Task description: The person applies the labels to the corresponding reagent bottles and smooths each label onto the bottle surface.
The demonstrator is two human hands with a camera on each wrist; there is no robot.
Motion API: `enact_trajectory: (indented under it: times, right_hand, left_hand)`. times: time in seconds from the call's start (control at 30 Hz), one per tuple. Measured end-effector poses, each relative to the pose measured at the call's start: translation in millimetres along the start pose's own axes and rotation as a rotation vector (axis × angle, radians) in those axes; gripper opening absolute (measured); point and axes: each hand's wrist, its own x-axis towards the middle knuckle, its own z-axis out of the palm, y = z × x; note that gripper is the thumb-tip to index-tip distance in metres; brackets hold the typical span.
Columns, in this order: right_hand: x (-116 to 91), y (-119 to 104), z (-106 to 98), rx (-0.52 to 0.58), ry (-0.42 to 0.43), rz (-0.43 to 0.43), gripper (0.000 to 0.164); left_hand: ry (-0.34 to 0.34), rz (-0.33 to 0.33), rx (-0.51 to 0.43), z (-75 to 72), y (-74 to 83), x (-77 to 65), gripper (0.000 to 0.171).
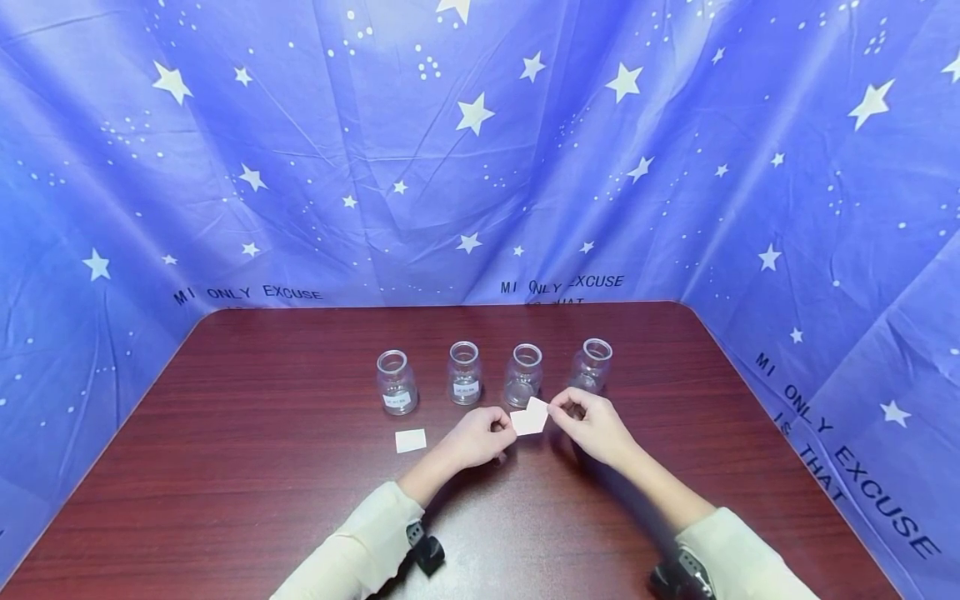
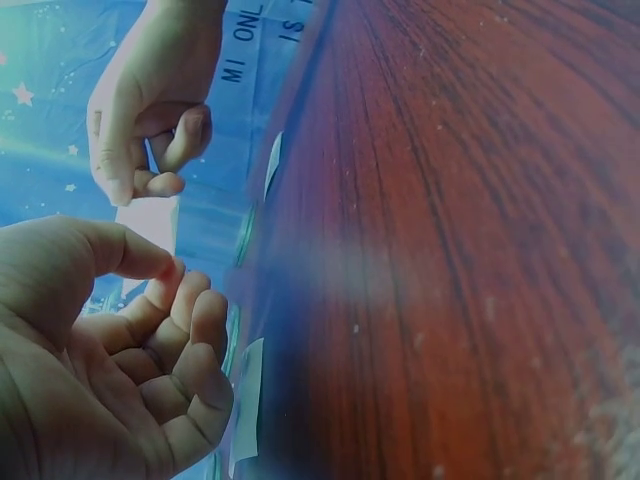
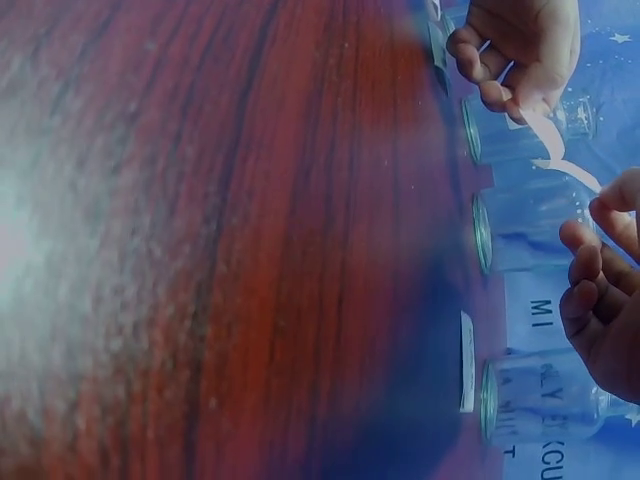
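Between the fingertips of both hands is a small white label [image 1: 528, 421], split into two overlapping flaps that meet partway, like a sticker parting from its backing. My left hand [image 1: 480, 437] pinches one flap by its left edge. The other flap [image 3: 578, 175] is pinched by my right hand [image 1: 596, 425] at the right. Just behind the hands stand two plain glass jars, one [image 1: 522, 379] behind the label and one [image 1: 592, 362] partly covered by my right hand. Which flap is the sticker and which the backing I cannot tell.
Two more open glass jars, the far left one [image 1: 396, 379] and its neighbour [image 1: 465, 367], carry printed white labels. A white paper piece [image 1: 410, 441] lies before the left jar; another [image 3: 467, 362] lies near the rightmost jar. A blue starry cloth [image 1: 472, 167] surrounds the table [image 1: 247, 417].
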Motion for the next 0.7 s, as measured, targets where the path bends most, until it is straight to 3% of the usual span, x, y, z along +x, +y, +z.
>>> enact_trajectory:
  times: [0.27, 0.5, 0.7]
  right_hand:
    - [0.4, 5.3, -3.3, 0.067, -0.008, 0.037, 0.006]
    - [1.0, 9.4, -5.2, -0.011, 0.051, 0.014, 0.005]
    - [1.1, 10.0, -8.8, -0.036, 0.078, 0.018, 0.005]
  left_hand:
    - [0.005, -0.006, 0.026, 0.7, 0.2, 0.7, 0.007]
    - [0.022, 0.022, 0.104, 1.2, 1.0, 3.0, 0.007]
    - [-0.003, 0.015, 0.105, 3.0, 3.8, 4.2, 0.006]
